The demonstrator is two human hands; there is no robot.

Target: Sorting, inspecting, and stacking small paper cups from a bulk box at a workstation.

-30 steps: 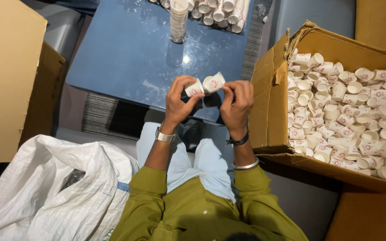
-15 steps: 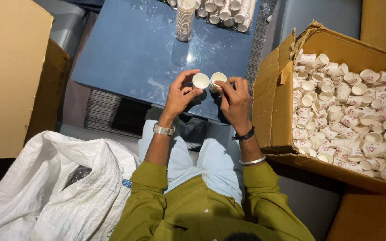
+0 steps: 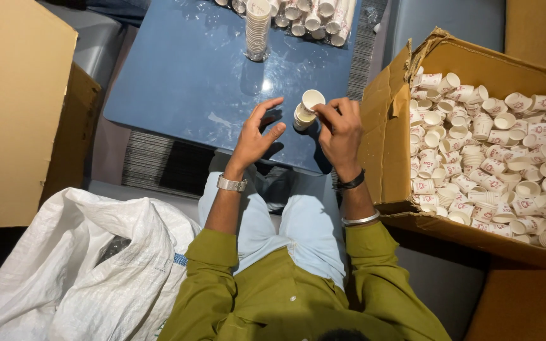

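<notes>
We held the short stack of paper cups (image 3: 306, 112) in our right hand (image 3: 341, 129), above the near edge of the blue table (image 3: 184, 76), with the mouths turned up and towards us. The right fingers (image 3: 327, 112) were curled shut around the side of the stack, so the grip sat on the cup walls and not on the rims.

To nest such cups well, we judged it best to keep the stack tilted with its open end in plain sight, to pinch it low enough that the top rim stayed free, and to press lightly, since thin paper walls would crease under a hard squeeze. The loose hand should meet the stack squarely, so a cup slides in straight and does not jam askew.

Our left hand (image 3: 255, 134) was empty and spread wide, its fingers splayed and apart from the stack, just beside it to the left. It touched nothing that we could see.

A tall stack of cups (image 3: 258, 28) stood upright at the far side of the table, with more stacks lying on their sides (image 3: 314, 16) behind it. The open cardboard box (image 3: 383, 145) at our right was full of loose cups (image 3: 494, 158), and a white woven sack (image 3: 77, 271) lay at our left.
</notes>
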